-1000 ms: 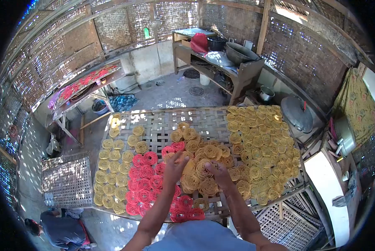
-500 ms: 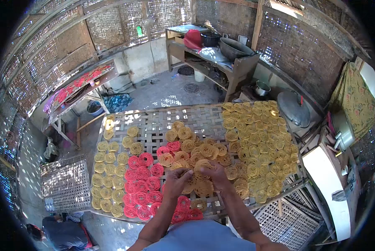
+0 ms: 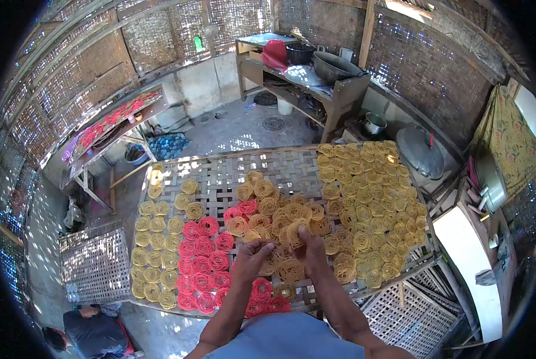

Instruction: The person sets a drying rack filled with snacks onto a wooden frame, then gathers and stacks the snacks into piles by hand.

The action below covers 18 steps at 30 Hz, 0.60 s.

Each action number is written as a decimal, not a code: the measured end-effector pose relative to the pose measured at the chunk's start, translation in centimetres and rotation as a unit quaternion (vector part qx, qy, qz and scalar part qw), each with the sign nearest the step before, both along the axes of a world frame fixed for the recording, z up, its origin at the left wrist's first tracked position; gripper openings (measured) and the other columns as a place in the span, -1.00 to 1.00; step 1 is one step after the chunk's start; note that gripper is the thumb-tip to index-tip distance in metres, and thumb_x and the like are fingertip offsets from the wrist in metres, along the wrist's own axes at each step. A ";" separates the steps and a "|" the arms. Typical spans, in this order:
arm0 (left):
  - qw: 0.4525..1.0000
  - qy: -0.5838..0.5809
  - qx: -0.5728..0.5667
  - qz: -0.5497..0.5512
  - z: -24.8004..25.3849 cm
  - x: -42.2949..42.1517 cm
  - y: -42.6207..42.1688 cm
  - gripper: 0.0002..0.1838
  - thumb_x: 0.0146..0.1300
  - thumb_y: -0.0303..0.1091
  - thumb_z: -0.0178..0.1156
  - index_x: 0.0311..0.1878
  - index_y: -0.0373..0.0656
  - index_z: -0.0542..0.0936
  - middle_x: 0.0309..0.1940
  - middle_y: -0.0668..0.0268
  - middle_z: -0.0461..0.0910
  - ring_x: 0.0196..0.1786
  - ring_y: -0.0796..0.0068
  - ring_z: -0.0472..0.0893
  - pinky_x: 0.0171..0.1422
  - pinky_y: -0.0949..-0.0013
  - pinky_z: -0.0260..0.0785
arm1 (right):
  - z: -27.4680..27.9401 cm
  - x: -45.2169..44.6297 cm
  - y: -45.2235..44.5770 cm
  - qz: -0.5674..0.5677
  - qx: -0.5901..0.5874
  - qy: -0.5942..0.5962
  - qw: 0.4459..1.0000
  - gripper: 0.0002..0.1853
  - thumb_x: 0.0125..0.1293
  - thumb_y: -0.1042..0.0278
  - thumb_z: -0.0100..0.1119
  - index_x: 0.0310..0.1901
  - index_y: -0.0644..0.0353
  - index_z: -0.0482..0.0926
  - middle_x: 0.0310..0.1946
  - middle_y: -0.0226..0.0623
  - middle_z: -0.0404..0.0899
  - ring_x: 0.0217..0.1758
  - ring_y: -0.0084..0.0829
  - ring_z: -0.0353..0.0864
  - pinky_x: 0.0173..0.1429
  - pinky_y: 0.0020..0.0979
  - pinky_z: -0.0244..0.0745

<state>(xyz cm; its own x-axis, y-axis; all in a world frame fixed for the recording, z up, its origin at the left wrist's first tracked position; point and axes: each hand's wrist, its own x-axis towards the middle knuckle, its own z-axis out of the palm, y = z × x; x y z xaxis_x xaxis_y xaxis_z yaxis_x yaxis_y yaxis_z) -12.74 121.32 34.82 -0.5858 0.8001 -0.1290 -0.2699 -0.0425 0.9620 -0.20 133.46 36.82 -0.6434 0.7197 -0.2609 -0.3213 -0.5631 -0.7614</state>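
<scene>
Both my hands are over the pile of yellow lacy coils [image 3: 262, 190] in the middle of the woven bamboo rack [image 3: 226, 173]. My right hand [image 3: 313, 250] is closed on a yellow coil [image 3: 295, 230], thumb on top. Just left of it, my left hand [image 3: 251, 258] is pinched, thumb against fingers; what it grips, if anything, is too small to make out. Pink coils [image 3: 202, 263] lie in rows left of my left hand. More yellow coils [image 3: 369, 209] cover the rack's right side, overlapping, and others [image 3: 154, 257] stand in columns along its left edge.
Behind the rack stands a wooden bench [image 3: 333, 102] with a large pan [image 3: 335, 67]. A big lidded pot [image 3: 420, 154] is at the right. A second woven rack [image 3: 94, 263] leans at the left, near a crouching person [image 3: 94, 332]. A side table [image 3: 115, 122] bears red pieces.
My right hand has shifted slightly right, away from my left hand, with the yellow coil tilted up in it. The crouching person has moved a little.
</scene>
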 end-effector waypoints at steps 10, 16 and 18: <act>0.994 0.048 0.006 0.101 -0.2 0.0 0.6 -0.77 0.43 -0.31 0.22 -0.06 -0.31 0.66 -0.30 0.41 0.65 -0.24 0.67 0.56 -0.10 0.52 0.40 | -2.7 0.7 1.1 -0.025 0.406 -0.206 0.890 -0.50 0.41 0.04 0.25 0.17 0.28 0.56 0.03 -0.26 0.65 0.05 -0.43 0.63 0.22 -0.36 0.51; 0.988 -0.036 0.053 0.137 0.3 1.1 1.1 -0.78 0.46 -0.31 0.20 -0.06 -0.28 0.66 -0.22 0.36 0.68 -0.20 0.61 0.61 -0.03 0.48 0.47 | -3.9 0.3 -1.5 0.074 0.004 -0.053 0.996 -0.68 0.37 0.32 0.30 0.07 0.27 0.56 -0.15 -0.30 0.68 -0.14 -0.45 0.69 -0.02 -0.39 0.64; 0.985 -0.071 0.073 0.142 0.5 1.2 1.0 -0.79 0.46 -0.32 0.19 -0.06 -0.28 0.66 -0.20 0.33 0.69 -0.19 0.59 0.63 -0.02 0.46 0.49 | -3.3 -0.2 -2.1 0.071 -0.054 -0.003 0.996 -0.70 0.38 0.28 0.29 0.05 0.26 0.57 -0.17 -0.31 0.68 -0.18 -0.44 0.70 -0.06 -0.40 0.66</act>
<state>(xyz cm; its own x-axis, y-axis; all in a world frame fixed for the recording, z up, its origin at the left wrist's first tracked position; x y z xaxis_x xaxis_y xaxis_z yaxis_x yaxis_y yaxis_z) -11.57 122.32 35.33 -0.7733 0.6223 -0.1211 -0.3582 -0.2713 0.8934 -0.41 131.37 33.52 -0.7343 0.5901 -0.3356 -0.2288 -0.6806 -0.6960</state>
